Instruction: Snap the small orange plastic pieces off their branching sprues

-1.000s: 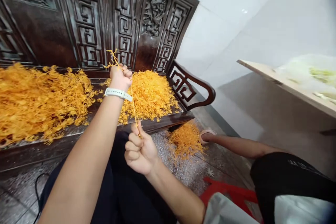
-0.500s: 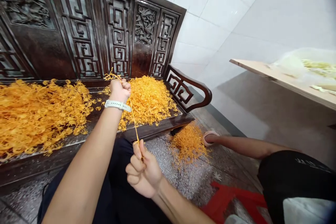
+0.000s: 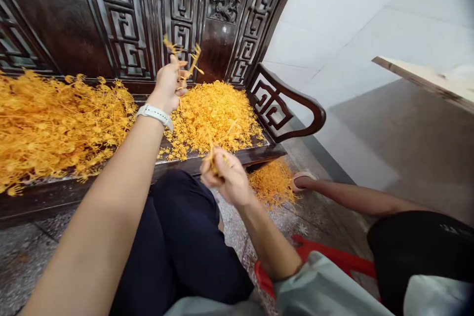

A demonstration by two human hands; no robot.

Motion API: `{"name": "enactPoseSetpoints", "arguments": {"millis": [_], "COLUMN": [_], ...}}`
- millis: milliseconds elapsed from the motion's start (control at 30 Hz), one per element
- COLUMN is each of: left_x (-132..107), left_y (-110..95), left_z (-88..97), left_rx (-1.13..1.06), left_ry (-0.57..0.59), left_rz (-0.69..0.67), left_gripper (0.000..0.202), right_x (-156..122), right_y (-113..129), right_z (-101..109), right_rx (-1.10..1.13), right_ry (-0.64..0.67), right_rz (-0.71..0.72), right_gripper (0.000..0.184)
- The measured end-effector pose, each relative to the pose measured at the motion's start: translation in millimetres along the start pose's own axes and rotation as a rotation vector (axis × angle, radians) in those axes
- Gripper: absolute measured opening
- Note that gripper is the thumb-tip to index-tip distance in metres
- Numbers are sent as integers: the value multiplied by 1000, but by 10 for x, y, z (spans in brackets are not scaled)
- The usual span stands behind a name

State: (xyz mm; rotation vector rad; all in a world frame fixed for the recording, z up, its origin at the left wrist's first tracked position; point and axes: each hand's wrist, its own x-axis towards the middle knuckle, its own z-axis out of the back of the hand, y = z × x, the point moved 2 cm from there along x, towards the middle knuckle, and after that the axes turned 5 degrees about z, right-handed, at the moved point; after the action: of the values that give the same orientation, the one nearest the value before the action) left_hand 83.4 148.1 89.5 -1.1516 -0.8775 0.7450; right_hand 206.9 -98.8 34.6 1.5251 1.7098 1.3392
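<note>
My left hand [image 3: 168, 83], with a white band on its wrist, is raised over the dark carved bench [image 3: 222, 24] and closed on a small bunch of orange plastic sprigs [image 3: 185, 61] that stick up above the fingers. My right hand [image 3: 227, 177] is lower, in front of the bench edge, closed on a short orange piece [image 3: 214, 157]. A heap of small orange pieces [image 3: 211, 113] lies on the seat between the hands. A larger heap of longer orange sprigs [image 3: 55, 123] covers the seat to the left.
A smaller orange pile [image 3: 272, 182] lies on the speckled floor by the bench's curved armrest [image 3: 289, 108]. Another person's leg [image 3: 351, 200] and sandalled foot [image 3: 301, 180] stretch in from the right. A red stool [image 3: 333, 259] and a wooden board [image 3: 425, 81] stand to the right.
The long orange strand stretched between my hands is gone. My left hand rose with a bunch of sprigs; my right hand moved up and right, holding a short piece.
</note>
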Motion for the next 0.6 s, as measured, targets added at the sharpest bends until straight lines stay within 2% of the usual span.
{"name": "enactPoseSetpoints", "arguments": {"millis": [100, 200, 300, 400, 500, 567, 600], "left_x": [-212, -488, -738, -913, -997, -1001, -994], "left_y": [-298, -587, -725, -708, -607, -522, -485], "left_z": [-362, -814, -1124, -1231, -1251, -1259, -1265], "left_rx": [-90, -30, 101, 175, 129, 52, 12], "left_ry": [21, 232, 374, 433, 469, 363, 258], "left_rz": [16, 3, -66, -89, -21, 44, 47], "left_gripper": [71, 73, 60, 52, 52, 53, 54], "right_x": [134, 158, 128, 68, 5, -39, -61], "right_y": [292, 556, 756, 830, 764, 693, 666], "right_z": [180, 375, 637, 893, 1038, 1053, 1040], "right_rx": [-55, -141, -235, -293, -326, -356, -380], "right_ry": [-38, -100, -281, -411, -423, -424, -419], "right_rz": [42, 66, 140, 209, 220, 219, 219], "right_gripper": [48, 57, 60, 60, 58, 56, 54]}}
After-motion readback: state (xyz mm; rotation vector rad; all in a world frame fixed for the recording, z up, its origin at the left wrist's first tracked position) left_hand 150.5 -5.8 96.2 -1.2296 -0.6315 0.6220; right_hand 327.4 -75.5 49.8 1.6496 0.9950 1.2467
